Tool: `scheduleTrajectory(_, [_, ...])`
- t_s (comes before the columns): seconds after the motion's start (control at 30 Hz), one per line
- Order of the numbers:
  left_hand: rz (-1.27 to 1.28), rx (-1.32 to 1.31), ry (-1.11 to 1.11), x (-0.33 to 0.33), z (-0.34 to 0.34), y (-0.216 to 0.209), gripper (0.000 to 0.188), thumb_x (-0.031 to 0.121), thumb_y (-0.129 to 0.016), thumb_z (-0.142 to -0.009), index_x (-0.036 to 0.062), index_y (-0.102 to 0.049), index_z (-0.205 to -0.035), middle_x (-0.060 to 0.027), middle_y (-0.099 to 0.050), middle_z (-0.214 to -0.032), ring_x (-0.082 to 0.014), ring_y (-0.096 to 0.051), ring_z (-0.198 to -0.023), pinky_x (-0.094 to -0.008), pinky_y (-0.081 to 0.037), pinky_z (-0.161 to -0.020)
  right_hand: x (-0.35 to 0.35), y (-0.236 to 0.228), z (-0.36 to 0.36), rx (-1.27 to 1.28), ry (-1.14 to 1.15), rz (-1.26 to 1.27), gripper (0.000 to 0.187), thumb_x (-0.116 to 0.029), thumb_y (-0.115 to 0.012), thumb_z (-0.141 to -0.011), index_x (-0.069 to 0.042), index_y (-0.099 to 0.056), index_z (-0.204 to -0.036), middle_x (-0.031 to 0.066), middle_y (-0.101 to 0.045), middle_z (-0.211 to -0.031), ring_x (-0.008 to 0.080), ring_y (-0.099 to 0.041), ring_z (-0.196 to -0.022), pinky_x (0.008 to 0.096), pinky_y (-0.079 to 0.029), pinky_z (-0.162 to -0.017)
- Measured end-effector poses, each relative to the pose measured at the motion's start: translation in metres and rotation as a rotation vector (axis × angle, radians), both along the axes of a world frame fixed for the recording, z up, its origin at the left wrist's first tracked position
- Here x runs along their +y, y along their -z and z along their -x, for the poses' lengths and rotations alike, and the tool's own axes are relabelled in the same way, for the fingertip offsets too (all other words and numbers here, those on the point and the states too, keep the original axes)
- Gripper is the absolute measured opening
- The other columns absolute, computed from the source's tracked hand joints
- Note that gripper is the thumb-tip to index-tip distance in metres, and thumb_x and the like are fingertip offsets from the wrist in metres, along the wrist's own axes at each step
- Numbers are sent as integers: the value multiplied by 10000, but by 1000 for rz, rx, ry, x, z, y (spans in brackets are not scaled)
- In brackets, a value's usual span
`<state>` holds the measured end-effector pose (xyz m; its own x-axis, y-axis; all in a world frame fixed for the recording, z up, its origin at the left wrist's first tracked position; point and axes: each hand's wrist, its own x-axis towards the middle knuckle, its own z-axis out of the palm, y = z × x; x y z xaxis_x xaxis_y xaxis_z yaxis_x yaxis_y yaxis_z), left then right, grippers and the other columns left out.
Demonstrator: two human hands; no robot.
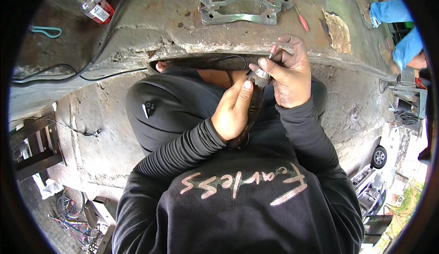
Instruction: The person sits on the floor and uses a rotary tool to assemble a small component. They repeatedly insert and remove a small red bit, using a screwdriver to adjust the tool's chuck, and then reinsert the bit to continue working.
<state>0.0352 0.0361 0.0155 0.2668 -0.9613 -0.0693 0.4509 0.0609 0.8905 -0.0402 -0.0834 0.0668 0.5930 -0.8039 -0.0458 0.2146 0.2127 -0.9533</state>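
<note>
My left hand is wrapped around the dark body of a handheld rotary tool, held upright above my crossed legs. At the tool's metal nose, the thumb and fingers of my right hand are closed in a pinch. A small red-tipped grinding bit sticks up there by my right fingers; its lower end is hidden, so whether it sits in the nose is unclear. Beyond my hands, a bare metal bracket with two end lugs lies on the worn metal surface.
A red-handled tool lies right of the bracket, near small metal parts. A bottle of red liquid and a black hose are at far left. Someone's blue-clad legs show at far right. A bicycle stands lower left.
</note>
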Motion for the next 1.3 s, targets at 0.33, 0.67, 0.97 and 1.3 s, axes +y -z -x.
scheduleTrajectory(0.33, [62,66,148,-2,-19,-6,290,97,-706,-848,16,-558,-1084,32,-548,-846,-41,-476,-765,-218,-424,-693,-14,-3,13,-91,-377,-120,199,-82,-539,-945,56,-583,-1080,87,-620,-1038,167,-592,-989,329,-460,-926])
scheduleTrajectory(0.67, [186,316,494,1,-31,1,297,77,-721,-794,3,-562,-1033,-74,-620,-867,-177,-613,-796,-313,-500,-740,-4,-4,13,-233,-700,33,365,-219,-441,-984,80,-612,-1104,240,-606,-1121,415,-517,-1148,494,-395,-988])
scheduleTrajectory(0.97, [285,454,487,2,-29,0,270,-16,-689,-805,6,-570,-1046,-64,-621,-868,-161,-619,-773,-286,-515,-718,20,-22,20,-79,-574,-129,291,-235,-467,-981,29,-588,-1004,211,-601,-1034,378,-535,-1114,454,-414,-925])
scheduleTrajectory(1.3, [185,228,265,6,-24,-7,197,31,-706,-821,-2,-604,-987,-36,-631,-842,-113,-605,-760,-251,-499,-712,48,-19,12,-132,-232,-43,244,-220,-464,-984,18,-517,-988,89,-512,-957,239,-512,-994,387,-393,-928])
